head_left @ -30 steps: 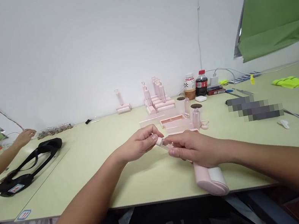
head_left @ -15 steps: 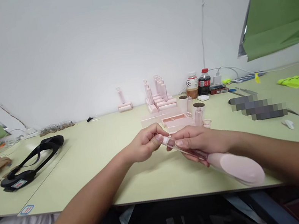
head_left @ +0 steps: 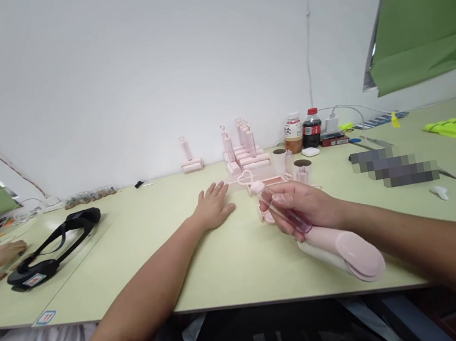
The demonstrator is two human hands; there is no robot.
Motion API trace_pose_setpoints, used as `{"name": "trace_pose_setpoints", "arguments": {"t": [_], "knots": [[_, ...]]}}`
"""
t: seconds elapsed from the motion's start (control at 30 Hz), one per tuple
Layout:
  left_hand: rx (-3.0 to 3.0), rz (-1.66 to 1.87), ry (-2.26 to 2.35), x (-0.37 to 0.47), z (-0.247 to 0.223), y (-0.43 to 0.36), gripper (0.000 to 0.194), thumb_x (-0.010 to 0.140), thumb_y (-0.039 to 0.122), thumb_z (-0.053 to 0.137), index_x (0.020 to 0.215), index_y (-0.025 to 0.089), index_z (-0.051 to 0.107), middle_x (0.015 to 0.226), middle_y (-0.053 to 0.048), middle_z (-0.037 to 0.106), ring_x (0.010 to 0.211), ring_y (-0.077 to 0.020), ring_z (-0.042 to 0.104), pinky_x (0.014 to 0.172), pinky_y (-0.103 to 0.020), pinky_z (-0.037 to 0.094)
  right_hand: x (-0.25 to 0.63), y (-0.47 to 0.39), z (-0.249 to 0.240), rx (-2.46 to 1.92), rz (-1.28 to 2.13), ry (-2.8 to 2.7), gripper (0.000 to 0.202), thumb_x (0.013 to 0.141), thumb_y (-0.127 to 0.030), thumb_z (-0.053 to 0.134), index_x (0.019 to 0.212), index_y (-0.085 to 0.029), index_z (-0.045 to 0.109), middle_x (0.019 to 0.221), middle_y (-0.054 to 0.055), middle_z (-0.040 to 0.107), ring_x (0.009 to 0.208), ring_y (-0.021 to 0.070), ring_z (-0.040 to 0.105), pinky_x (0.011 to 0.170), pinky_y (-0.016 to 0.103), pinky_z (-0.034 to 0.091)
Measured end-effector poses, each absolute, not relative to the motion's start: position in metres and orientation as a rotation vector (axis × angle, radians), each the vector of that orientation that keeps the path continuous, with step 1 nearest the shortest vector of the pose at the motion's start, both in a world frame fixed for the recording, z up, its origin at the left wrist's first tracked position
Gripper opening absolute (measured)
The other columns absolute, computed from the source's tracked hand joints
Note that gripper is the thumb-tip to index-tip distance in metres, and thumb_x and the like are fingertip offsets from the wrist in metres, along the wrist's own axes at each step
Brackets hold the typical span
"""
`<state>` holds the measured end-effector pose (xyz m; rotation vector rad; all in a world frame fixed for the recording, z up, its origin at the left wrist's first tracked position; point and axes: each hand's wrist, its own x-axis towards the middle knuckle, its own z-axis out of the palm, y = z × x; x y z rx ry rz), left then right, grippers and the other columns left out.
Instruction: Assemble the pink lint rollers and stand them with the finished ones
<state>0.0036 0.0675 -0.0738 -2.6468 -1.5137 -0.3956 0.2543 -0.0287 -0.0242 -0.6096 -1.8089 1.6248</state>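
Observation:
My left hand (head_left: pixel 212 205) lies flat on the pale green table (head_left: pixel 137 257), fingers spread, holding nothing. My right hand (head_left: pixel 304 204) is wrapped round the clear handle of a pink lint roller (head_left: pixel 339 248). The roller's thick pink end points toward me at the lower right, and a heart-shaped loop (head_left: pixel 246 178) tops the handle at the upper left. Behind my right hand are an open pink tray (head_left: pixel 272 183), two cardboard-cored rolls (head_left: pixel 303 170) and clear pink handles (head_left: pixel 289 161), partly covered by the hand.
Finished-looking pink rollers (head_left: pixel 252 157) stand by the wall, one (head_left: pixel 192 165) apart. Two drink bottles (head_left: pixel 311 129) are at the back right. A black strapped headset (head_left: pixel 37 274) lies left, near another person's hands (head_left: pixel 7 253). A pixelated dark object (head_left: pixel 390 165) lies right.
My left hand has let go of the handle's end and come down flat on the table. The roller in my right hand has tilted up slightly, and its heart-shaped loop now shows.

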Motion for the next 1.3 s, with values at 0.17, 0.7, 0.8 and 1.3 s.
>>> {"name": "trace_pose_setpoints", "arguments": {"t": [0.17,0.7,0.8,1.3], "knots": [[-2.449,-0.631,-1.515,0.008,-0.064,0.06,0.049,0.093,0.049,0.042,0.129,0.02,0.055,0.124,-0.013,0.059,0.118,-0.0299,0.05,0.102,-0.046,0.035,0.253,-0.028,-0.02,-0.567,1.608,-1.638,0.031,0.083,-0.048,0.056,0.078,-0.018,0.056,0.045,0.0,0.059,0.038,0.0127,0.049,0.04,0.022,0.037],[-2.864,-2.69,-2.14,0.017,-0.05,0.042,0.036,0.089,0.049,0.05,0.106,0.018,0.054,0.094,-0.007,0.067,0.053,-0.011,0.058,0.047,-0.023,0.04,0.257,-0.024,-0.02,-0.569,0.759,-1.355,0.028,0.08,-0.047,0.07,0.086,-0.021,0.061,0.081,0.002,0.066,0.057,0.0155,0.063,0.049,0.029,0.055],[-2.919,-2.873,-2.094,0.021,-0.048,0.034,0.033,0.091,0.046,0.05,0.106,0.017,0.056,0.084,-0.004,0.065,0.054,-0.0123,0.06,0.047,-0.024,0.043,0.256,-0.025,-0.022,-0.553,0.595,-1.437,0.021,0.078,-0.037,0.074,0.089,-0.023,0.063,0.094,0.004,0.068,0.07,0.018,0.068,0.062,0.033,0.061],[-3.341,-2.73,-1.793,0.022,-0.052,0.029,0.04,0.09,0.048,0.052,0.107,0.013,0.06,0.078,-0.009,0.069,0.063,-0.0183,0.066,0.058,-0.028,0.048,0.255,-0.024,-0.028,-0.665,0.681,-1.456,0.022,0.08,-0.033,0.073,0.093,-0.021,0.06,0.106,0.007,0.064,0.082,0.0231,0.072,0.073,0.042,0.063]]}}
